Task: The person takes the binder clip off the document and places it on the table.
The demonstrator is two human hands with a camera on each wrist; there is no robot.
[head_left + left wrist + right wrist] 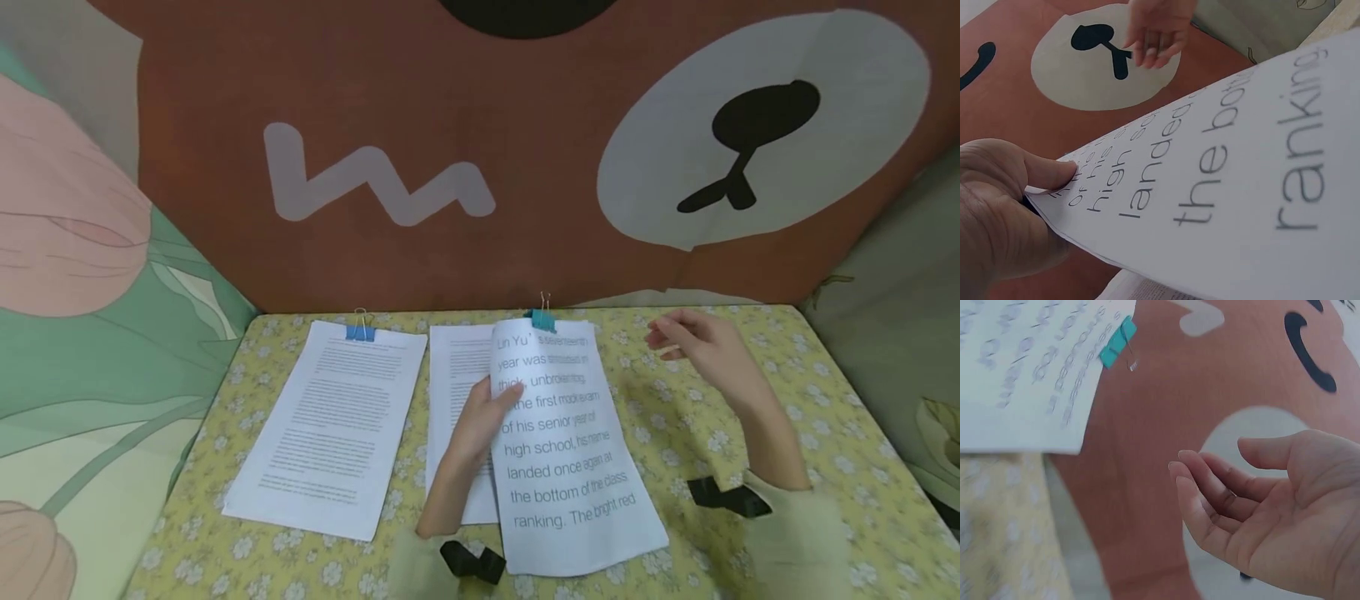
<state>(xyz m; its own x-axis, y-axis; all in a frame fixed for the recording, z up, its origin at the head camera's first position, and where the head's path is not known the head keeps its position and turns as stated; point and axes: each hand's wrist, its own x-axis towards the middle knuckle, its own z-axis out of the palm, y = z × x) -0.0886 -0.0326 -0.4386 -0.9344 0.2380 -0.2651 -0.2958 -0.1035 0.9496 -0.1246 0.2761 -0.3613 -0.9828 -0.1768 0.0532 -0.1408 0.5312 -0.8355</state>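
My left hand (478, 421) grips the left edge of a large-print paper stack (562, 467), thumb on top of the sheet. That stack is raised and bowed, and a teal binder clip (542, 320) sits at its top edge. In the left wrist view the thumb (1054, 172) presses on the printed side. Off to the right of the stack, my right hand (708, 350) hovers with loosely bent fingers, touching nothing; the right wrist view shows its palm and fingers (1222, 500) holding nothing. The teal clip (1118, 342) appears there too.
Left on the table lies a small-print paper stack (330, 433) with a blue binder clip (361, 333). Another small-print stack (457, 350) is partly hidden under the large-print one. A yellow floral cloth (750, 333) covers the table. Behind stands a brown bear-print panel (525, 258).
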